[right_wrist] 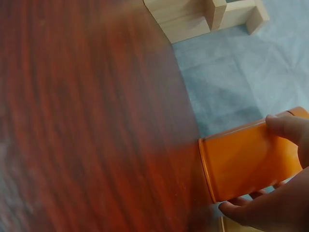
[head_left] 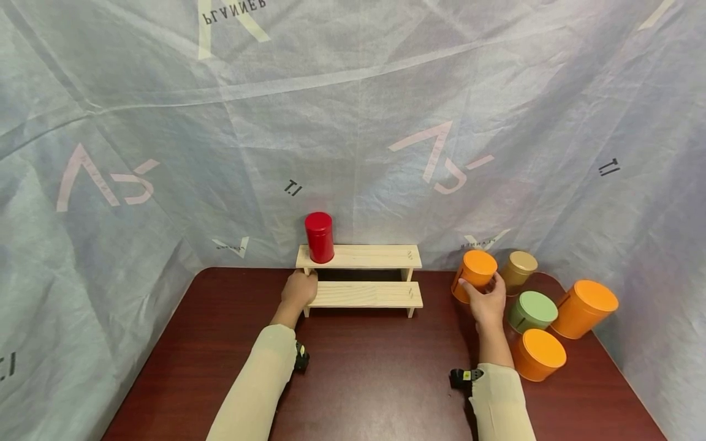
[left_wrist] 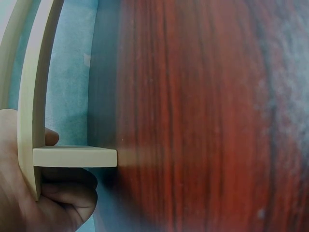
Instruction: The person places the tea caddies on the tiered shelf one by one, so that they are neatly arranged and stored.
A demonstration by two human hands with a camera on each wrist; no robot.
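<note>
My left hand (head_left: 298, 291) grips the left end of a two-step wooden shelf (head_left: 364, 296) at its lower step. In the left wrist view its fingers (left_wrist: 72, 195) curl under the board beside the support leg (left_wrist: 75, 157). A red cylindrical tin (head_left: 320, 239) stands upright on the left part of the upper step. Over at the right, my right hand (head_left: 488, 301) holds an orange tin (head_left: 477, 264) at the table's back edge. In the right wrist view, the thumb (right_wrist: 285, 126) lies on one side of this orange tin (right_wrist: 248, 159) and the fingers on the other.
Close by my right hand stand a gold tin (head_left: 518, 269), a green tin (head_left: 532, 311) and two more orange tins, one tall (head_left: 586, 309) and one shorter (head_left: 540, 355). Grey cloth (head_left: 353, 153) hangs behind and beside the dark red wooden table (head_left: 375, 380).
</note>
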